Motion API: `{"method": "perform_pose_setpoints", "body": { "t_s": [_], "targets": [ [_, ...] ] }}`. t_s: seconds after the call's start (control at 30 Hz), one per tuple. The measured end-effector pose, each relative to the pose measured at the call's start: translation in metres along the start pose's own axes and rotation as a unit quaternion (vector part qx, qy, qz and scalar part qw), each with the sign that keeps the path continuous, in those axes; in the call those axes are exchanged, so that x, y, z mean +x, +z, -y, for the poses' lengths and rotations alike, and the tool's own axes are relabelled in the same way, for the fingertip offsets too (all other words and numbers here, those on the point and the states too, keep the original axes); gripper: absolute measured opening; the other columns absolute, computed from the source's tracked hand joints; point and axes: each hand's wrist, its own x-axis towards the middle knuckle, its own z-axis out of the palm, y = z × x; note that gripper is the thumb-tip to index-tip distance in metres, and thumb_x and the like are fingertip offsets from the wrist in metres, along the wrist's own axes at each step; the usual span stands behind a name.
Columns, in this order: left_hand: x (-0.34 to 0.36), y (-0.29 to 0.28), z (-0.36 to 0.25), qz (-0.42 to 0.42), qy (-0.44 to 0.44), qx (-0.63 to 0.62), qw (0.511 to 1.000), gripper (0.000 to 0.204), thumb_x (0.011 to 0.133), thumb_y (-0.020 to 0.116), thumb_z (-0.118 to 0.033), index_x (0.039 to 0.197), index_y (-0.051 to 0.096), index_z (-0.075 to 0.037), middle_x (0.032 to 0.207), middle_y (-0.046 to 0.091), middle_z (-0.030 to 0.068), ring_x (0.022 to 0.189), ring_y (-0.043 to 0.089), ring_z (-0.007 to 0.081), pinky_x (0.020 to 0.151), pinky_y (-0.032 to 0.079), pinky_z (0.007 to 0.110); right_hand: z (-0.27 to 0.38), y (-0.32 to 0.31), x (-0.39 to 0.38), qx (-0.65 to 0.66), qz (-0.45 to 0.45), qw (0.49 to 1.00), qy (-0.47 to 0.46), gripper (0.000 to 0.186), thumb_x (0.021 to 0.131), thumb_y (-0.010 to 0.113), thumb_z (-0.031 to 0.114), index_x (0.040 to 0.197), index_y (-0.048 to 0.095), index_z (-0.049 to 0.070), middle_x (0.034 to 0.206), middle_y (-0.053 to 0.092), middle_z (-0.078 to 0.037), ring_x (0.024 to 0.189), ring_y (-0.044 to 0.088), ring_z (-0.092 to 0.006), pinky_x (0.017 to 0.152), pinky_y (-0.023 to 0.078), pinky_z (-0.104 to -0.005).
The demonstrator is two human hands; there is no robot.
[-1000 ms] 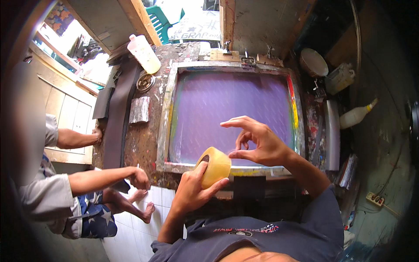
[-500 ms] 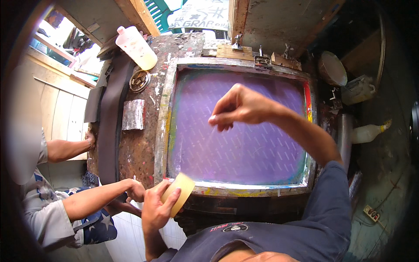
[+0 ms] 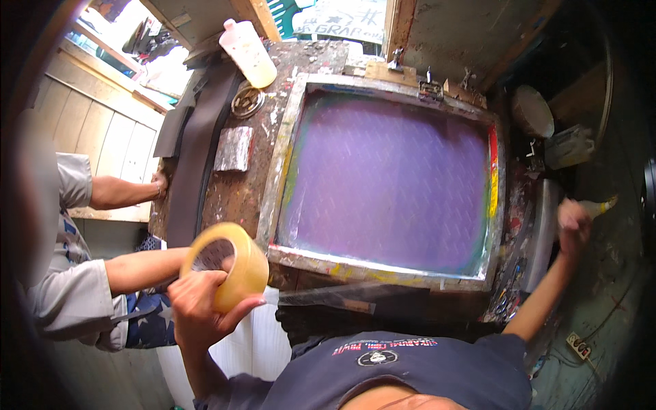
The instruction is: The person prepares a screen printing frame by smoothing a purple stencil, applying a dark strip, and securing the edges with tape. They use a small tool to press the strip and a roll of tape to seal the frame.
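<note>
My left hand (image 3: pixel 198 307) grips a large roll of yellowish packing tape (image 3: pixel 249 270), thumb along its lower edge. A clear strip of tape (image 3: pixel 328 295) stretches from the roll to the right, past the frame's near edge, and fades from sight. Far out to the right, my right hand (image 3: pixel 574 222) is closed and blurred; the strip runs toward it, though its end is too faint to see. Between my arms lies a screen-printing frame (image 3: pixel 383 272) with purple mesh (image 3: pixel 389 178) and paint-stained wooden sides.
At the left, another person's forearm (image 3: pixel 147 270) passes behind the roll; their other hand (image 3: pixel 159 184) rests at the table edge. A plastic jug (image 3: pixel 249 55), a round tin (image 3: pixel 248 101) and a paint-smeared block (image 3: pixel 234 149) stand left of the frame. A bowl (image 3: pixel 533 111) sits at right.
My right hand has swung from above the mesh out to the far right. My left hand has brought the tape roll up and left, and a strip now stretches from it. The view has shifted.
</note>
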Motion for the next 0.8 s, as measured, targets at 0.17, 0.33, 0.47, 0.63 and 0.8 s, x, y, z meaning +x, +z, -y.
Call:
{"method": "perform_pose_setpoints", "body": {
  "t_s": [0.17, 0.33, 0.47, 0.63, 0.8],
  "targets": [
    [0.011, -0.055, -0.051, -0.218, 0.258, 0.04, 0.941, 0.07, 0.073, 0.078, -0.069, 0.073, 0.051, -0.004, 0.051, 0.052, -0.0002, 0.04, 0.05, 0.0131, 0.044, 0.04, 0.025, 0.051, -0.106, -0.149, 0.064, -0.142, 0.979, -0.133, 0.028, 0.094, 0.068, 0.029, 0.077, 0.057, 0.011, 0.073, 0.041, 0.003, 0.073, 0.037, -0.0145, 0.064, 0.031, -0.0308],
    [0.0, -0.048, -0.042, -0.276, 0.324, 0.031, 0.904, 0.066, 0.082, 0.07, -0.065, 0.073, 0.05, -0.003, 0.053, 0.055, 0.0042, 0.044, 0.056, 0.0154, 0.047, 0.048, 0.028, 0.099, -0.077, -0.202, 0.005, -0.203, 0.958, -0.201, 0.022, 0.09, 0.072, 0.022, 0.077, 0.058, 0.012, 0.076, 0.043, 0.004, 0.074, 0.038, -0.0141, 0.067, 0.032, -0.0296],
    [-0.021, -0.045, -0.033, -0.405, 0.329, 0.04, 0.852, 0.062, 0.09, 0.065, -0.059, 0.075, 0.05, -0.001, 0.055, 0.055, 0.0072, 0.043, 0.053, 0.017, 0.047, 0.047, 0.031, 0.054, -0.085, -0.19, -0.102, -0.211, 0.956, -0.176, 0.017, 0.092, 0.07, 0.021, 0.083, 0.062, 0.009, 0.08, 0.047, 0.001, 0.076, 0.044, -0.0153, 0.072, 0.038, -0.0283],
    [0.002, -0.029, -0.043, -0.298, 0.24, 0.031, 0.923, 0.052, 0.083, 0.075, -0.052, 0.079, 0.056, -0.003, 0.057, 0.059, 0.0054, 0.05, 0.06, 0.0172, 0.056, 0.053, 0.031, -0.039, -0.014, -0.163, -0.189, -0.21, 0.958, -0.04, 0.017, 0.095, 0.069, 0.019, 0.087, 0.065, 0.004, 0.082, 0.055, -0.003, 0.077, 0.05, -0.0148, 0.071, 0.041, -0.0281],
    [0.053, 0.028, 0.023, -0.26, 0.073, 0.027, 0.963, 0.046, 0.079, 0.083, -0.046, 0.087, 0.062, -0.006, 0.067, 0.063, 0.0091, 0.054, 0.061, 0.0252, 0.055, 0.051, 0.036, 0.092, 0.068, -0.046, -0.378, 0.004, 0.925, -0.023, 0.01, 0.088, 0.069, -0.004, 0.098, 0.07, -0.003, 0.082, 0.06, -0.005, 0.076, 0.054, -0.0136, 0.069, 0.044, -0.0248]
  ]
}}
